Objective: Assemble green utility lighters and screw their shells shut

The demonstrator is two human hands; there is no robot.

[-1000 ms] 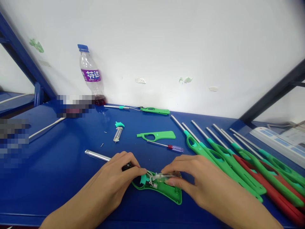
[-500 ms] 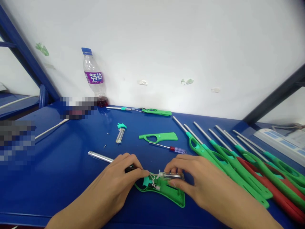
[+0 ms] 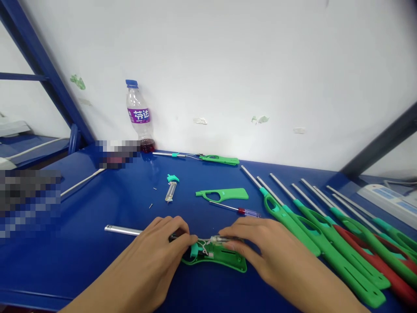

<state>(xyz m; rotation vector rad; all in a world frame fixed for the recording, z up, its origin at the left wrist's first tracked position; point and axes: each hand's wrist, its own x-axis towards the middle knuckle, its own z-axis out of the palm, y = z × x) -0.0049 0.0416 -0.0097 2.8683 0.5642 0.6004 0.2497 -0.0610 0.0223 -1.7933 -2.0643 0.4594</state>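
Left hand (image 3: 164, 256) grips the front of a hollow green plastic lighter shell (image 3: 226, 259) on the flat blue surface (image 3: 81, 252); right hand (image 3: 263, 245) pinches a clear plastic tank (image 3: 219, 238) at the shell's far edge

The left hand (image 3: 163, 243) and right hand (image 3: 260, 248) have shifted left over the desk (image 3: 81, 248), taking the shell (image 3: 228, 260) and tube (image 3: 124, 230) along. The tube, slanted before, now runs nearly level across the view, its tip farther from the screws (image 3: 150, 205). The shell has swung likewise, its broad end less low. Less of the tank (image 3: 219, 238) shows past the right fingers. The view has moved too: the bottle (image 3: 139, 115) sits lower and farther right.
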